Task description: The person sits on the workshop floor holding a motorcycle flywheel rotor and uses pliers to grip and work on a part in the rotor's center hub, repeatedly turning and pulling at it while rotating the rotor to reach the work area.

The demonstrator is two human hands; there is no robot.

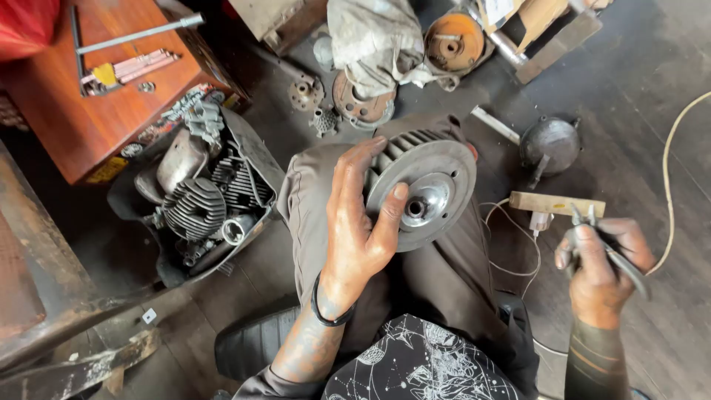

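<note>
Left grip clasps the finned metal disc on the lap, hub facing up, while right grip holds pliers, tips pointing far.

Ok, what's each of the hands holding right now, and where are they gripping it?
The left hand grips the round finned metal disc by its rim, thumb on the face. The right hand holds pliers by the handles.

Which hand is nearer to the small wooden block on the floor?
Right. The right hand, gripping pliers, sits just below the wooden block; the left hand is well off to its left, holding the round metal part.
</note>
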